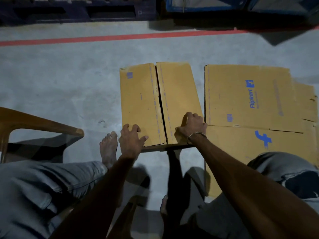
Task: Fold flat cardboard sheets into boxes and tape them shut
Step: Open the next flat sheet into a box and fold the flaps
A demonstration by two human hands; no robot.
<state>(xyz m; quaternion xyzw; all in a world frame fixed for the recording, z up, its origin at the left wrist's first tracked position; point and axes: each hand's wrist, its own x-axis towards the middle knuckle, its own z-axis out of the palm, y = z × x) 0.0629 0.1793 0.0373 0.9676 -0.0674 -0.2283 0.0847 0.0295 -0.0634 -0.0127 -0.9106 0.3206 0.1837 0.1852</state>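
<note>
L hand (131,139) & R hand (191,125) press box (160,102) flaps (seam gapped).

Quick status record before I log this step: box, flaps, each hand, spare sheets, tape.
box: folded box on the concrete floor, two top flaps meeting at a centre seam
seam: narrow dark gap, no tape visible
left hand: fingers spread, on near left flap
right hand: fingers curled over near right edge
flat sheets: stacked on floor to the right, blue print
tape: none in view
</note>
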